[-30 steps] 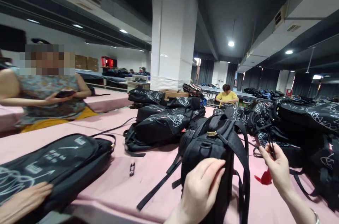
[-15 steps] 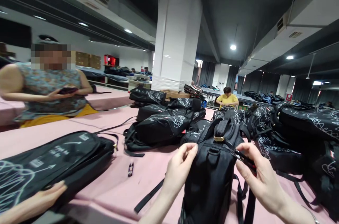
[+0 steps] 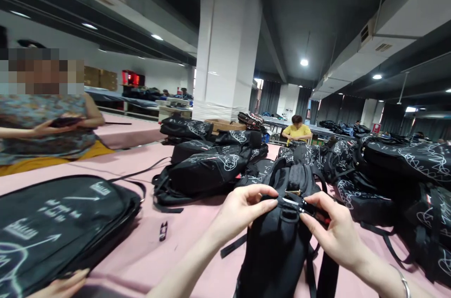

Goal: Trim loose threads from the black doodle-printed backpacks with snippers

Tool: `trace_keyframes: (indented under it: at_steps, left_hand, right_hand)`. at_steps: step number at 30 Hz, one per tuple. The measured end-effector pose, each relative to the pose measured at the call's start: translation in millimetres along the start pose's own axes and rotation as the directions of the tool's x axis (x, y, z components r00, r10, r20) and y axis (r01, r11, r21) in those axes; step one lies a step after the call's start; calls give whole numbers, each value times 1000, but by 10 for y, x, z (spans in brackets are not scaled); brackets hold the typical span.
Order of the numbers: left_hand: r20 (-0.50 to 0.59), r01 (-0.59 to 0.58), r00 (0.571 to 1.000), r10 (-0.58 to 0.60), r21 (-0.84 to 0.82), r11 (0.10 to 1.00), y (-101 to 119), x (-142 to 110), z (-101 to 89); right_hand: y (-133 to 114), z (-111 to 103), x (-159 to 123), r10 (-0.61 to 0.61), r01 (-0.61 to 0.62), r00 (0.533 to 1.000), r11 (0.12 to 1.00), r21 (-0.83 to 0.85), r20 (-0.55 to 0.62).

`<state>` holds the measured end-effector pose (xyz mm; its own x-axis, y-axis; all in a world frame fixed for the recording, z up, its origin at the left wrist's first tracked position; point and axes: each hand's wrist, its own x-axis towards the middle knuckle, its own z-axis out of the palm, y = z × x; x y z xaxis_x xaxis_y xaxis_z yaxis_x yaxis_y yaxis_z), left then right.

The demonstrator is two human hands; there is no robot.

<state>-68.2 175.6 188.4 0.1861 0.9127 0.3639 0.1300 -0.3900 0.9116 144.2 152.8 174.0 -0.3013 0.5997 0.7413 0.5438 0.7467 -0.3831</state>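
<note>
1. Upright black backpack [image 3: 275,251] stands on the pink table [image 3: 200,237] in front of the wearer; I take it as my landmark.
2. Left hand [image 3: 239,209]: at the backpack's upper left edge. Thumb and forefinger tips close to each other; I cannot tell whether anything thin is pinched between them.
3. Right hand [image 3: 334,227]: at the backpack's upper right edge, thumb below and forefinger above, pinching a small dark tool [image 3: 302,206]. Its bright tip points across the backpack's top, towards the left fingers. I note a bracelet [image 3: 405,284] on this wrist.
4. Gold buckle [image 3: 293,193] on the backpack's top, just beyond the tool.
5. Left of the backpack, apart from it: a small dark item [image 3: 162,231] on the table. Further left, a printed backpack [image 3: 59,227] lies flat, another person's hand [image 3: 72,283] at its near edge; those fingers I cannot read.
6. Behind the backpack, to the left: a pile of printed bags [image 3: 207,171]. To its right, a bigger heap [image 3: 398,162].
7. Far behind it, I see a person in yellow [image 3: 298,133].
</note>
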Motion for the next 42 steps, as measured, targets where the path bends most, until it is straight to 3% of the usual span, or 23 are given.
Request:
trace_keyframes:
  at_steps: [3, 6, 9, 12, 16, 20, 29, 32, 35, 37, 39, 42]
  left_hand:
    - [91, 51, 994, -65, 155, 987, 120, 75, -26]
    - [43, 31, 998, -52, 391, 920, 235, 83, 1]
    - [-83, 9, 995, 56, 630, 777, 282, 38, 84]
    - [-188, -45, 953, 236, 685, 727, 213, -17, 195]
    - [-276, -175, 888, 368, 537, 825, 28, -62, 283]
    - [-289, -212, 900, 327, 366, 906, -77, -78, 286]
    - [-309, -232, 894, 324, 299, 925, -14, -91, 319]
    - [-368, -189, 908, 201, 67, 980, 7, -113, 304]
    - [-449, -130, 892, -53, -368, 921, -1, -179, 338]
    - [-489, -150, 858, -157, -530, 835, -24, -250, 439]
    - [-506, -177, 846, -165, -560, 810, -61, -340, 619]
    - [-417, -135, 903, -106, -508, 851, -144, -515, 979]
  right_hand:
    - [-15, -44, 10, 24, -24, 999, 1000, 18, 26]
    - [-19, -62, 17, 46, -47, 998, 999, 21, 40]
    - [-20, -66, 27, 67, -68, 996, 998, 17, 62]
    - [-32, -72, 45, 74, -76, 994, 997, 25, 75]
    - [-61, -112, 80, 78, -84, 992, 994, 62, 101]
    - [-83, -197, 149, 80, -96, 980, 992, 80, 182]
    - [-84, -281, 384, -23, 54, 946, 995, -87, 323]
    - [-77, -279, 343, -41, 75, 950, 992, -97, 309]
    - [-41, -270, 193, -2, 6, 978, 1000, -19, 207]
    - [-14, -261, 62, 32, -35, 998, 998, 47, 55]
    - [7, -262, -52, 72, -66, 992, 996, 65, -108]
    - [71, -322, -136, 177, -182, 955, 983, 3, -239]
